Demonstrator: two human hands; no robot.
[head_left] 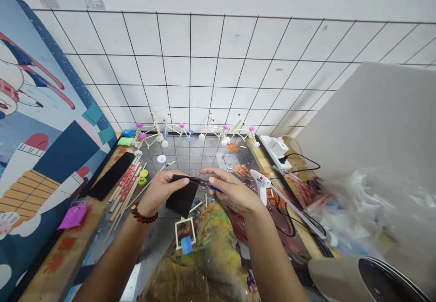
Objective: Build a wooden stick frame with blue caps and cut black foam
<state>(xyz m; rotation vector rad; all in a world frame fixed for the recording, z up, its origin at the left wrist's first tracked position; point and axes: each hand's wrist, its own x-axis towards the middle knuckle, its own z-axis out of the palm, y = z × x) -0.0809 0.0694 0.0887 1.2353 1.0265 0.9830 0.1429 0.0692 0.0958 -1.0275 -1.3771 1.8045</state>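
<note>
My left hand [165, 188], with a beaded bracelet at the wrist, pinches the upper edge of a black sheet [182, 198]. From the right, my right hand [229, 186] is closed on scissors [211, 187] with blue on the handles. Their blades point left and lie at the sheet's top edge; whether they are apart is too small to tell. Below the sheet stands a small frame of pale sticks [176, 234] with a blue piece [186, 245] on it. Another black strip [111, 176] lies at the left.
Several stick models with pink and white parts [155, 134] line the back edge. Wooden sticks [126, 190] and green lids [143, 173] lie left. At right are a glue gun [261, 184], a power strip [275, 152] and clear plastic bags [368, 206].
</note>
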